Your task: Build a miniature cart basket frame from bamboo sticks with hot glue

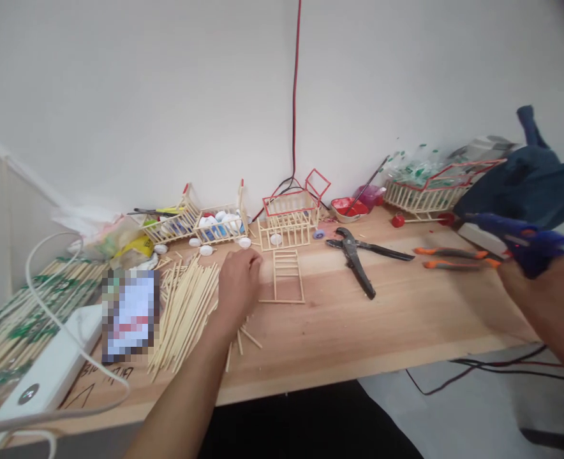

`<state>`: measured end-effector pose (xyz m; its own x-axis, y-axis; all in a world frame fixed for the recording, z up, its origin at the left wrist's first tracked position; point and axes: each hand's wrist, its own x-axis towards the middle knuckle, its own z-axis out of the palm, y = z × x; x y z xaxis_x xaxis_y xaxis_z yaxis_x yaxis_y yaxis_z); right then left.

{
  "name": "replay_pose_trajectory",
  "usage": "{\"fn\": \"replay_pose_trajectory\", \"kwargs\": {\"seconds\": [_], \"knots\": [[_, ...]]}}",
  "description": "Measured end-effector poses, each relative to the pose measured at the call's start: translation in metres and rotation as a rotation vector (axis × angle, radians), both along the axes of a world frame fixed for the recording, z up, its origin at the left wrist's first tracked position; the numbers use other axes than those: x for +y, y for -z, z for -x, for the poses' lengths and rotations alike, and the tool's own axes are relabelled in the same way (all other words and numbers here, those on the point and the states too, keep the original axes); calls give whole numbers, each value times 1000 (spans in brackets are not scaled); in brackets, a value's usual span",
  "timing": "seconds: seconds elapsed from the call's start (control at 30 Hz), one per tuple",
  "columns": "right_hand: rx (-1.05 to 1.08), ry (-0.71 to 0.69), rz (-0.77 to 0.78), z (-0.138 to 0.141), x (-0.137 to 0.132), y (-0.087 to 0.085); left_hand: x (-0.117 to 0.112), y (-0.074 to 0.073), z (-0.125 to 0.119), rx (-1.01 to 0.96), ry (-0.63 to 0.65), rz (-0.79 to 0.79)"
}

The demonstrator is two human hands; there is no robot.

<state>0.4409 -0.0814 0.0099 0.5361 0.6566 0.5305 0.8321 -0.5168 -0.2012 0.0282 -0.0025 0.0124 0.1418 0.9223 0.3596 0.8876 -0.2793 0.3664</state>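
Observation:
My left hand (238, 285) reaches over the wooden table (358, 331), knuckles up and fingers curled, resting at the top of a loose pile of thin wooden sticks (186, 312). Whether it grips a stick is hidden. Just right of it lies a flat ladder-like stick frame (286, 275). My right hand (531, 261) is at the far right, wrapped around a blue glue gun (512, 233) held above the table's right end, its nozzle aimed left.
Small stick baskets (219, 223) and a stick house with red edging (291, 213) stand by the wall. Black pliers (356, 255) and orange-handled pliers (454, 257) lie mid-table. A white power strip (47, 370), bundled sticks (18, 319) and a phone (129, 313) sit left.

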Motion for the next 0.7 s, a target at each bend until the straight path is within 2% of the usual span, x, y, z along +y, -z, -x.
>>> {"fn": "replay_pose_trajectory", "kwargs": {"seconds": [0.1,0.23,0.27,0.33,0.37,0.43,0.57,0.7], "knots": [[179,10,-185,21,-5,-20,-8,-1,-2,83,-44,187],[690,-140,-339,59,10,-33,-20,-1,-17,216,-32,244],[848,-223,-409,68,18,-32,-22,-1,-21,238,-37,249],[1200,-493,-589,87,36,-27,-22,-1,-25,260,-63,270],[1310,-612,-633,97,45,-24,-22,-1,-26,266,-76,278],[1448,-730,-590,118,59,-20,-20,-1,-27,277,-98,281],[1647,-878,-428,154,75,-20,-18,0,-25,288,-88,261],[1739,-962,-333,172,84,-19,-18,2,-20,215,-115,245]]}}
